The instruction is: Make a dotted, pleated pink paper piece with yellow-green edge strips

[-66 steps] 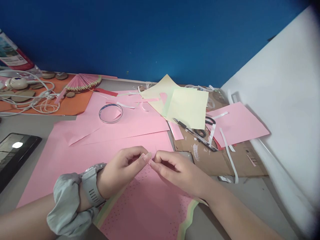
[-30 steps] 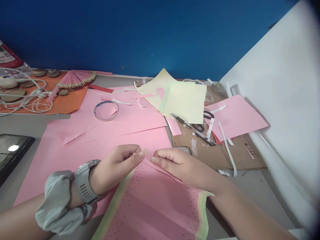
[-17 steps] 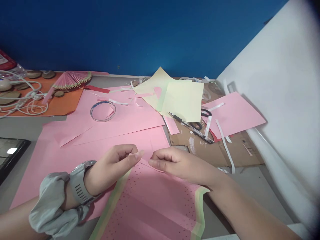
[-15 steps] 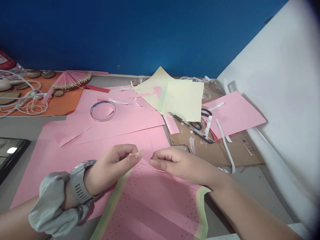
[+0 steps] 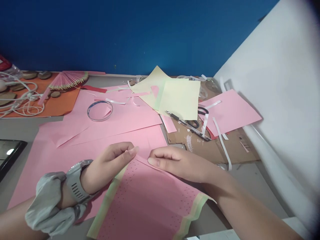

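A pink sheet of paper with yellow and green side borders and small dark seed marks hangs from my two hands. My left hand, wearing a grey watch and a scrunchie at the wrist, pinches its top edge near the left corner. Beside it, my right hand is closed on the same edge with thumb and curled fingers. A narrow fold runs along the edge between the hands. Shallow creases cross the sheet, and its lower end runs out of view.
Large pink sheets lie beneath. Behind are a clear tape roll, yellow paper, a pen and scissors on cardboard. A folded pink fan is back left; a phone-like black device lies left.
The sheet's right side has tilted and shifted, its lower right border swinging left. My hands stay on the top edge, where the fold now shows more plainly. The view has shifted slightly.
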Available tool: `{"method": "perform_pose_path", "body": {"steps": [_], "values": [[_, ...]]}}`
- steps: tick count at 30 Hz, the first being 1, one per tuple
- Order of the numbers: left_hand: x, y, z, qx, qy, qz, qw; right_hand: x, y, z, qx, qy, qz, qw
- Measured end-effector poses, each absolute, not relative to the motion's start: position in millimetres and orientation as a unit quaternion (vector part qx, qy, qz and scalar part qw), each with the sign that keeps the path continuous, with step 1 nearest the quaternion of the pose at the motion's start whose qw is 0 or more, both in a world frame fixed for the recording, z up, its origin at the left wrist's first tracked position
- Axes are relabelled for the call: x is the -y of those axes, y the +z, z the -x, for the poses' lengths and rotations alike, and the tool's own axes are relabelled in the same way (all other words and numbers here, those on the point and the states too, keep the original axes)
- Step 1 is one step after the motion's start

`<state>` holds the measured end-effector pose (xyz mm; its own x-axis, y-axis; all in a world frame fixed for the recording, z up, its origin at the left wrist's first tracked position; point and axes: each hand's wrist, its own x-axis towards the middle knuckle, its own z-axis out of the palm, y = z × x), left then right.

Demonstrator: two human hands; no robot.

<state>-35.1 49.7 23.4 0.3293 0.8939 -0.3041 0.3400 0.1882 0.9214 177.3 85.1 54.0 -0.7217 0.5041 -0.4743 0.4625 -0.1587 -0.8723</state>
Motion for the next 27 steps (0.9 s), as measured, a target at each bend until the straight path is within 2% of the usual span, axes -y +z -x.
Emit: {"method": "perform_pose_path", "body": {"steps": [15, 23, 27], "values": [[-51.8, 23.0, 35.0, -0.535, 0.249, -0.609, 0.530, -83.0, 47.4, -176.5, 0.681, 0.606, 0.411, 0.007], [-50.1, 23.8, 35.4, -0.551, 0.292, -0.573, 0.532, -82.1, 49.1, -179.9, 0.710, 0.557, 0.431, 0.000], [-47.8, 22.9, 29.9, -0.536, 0.270, -0.583, 0.548, -82.4, 46.8, -179.0, 0.722, 0.552, 0.417, -0.003]]}}
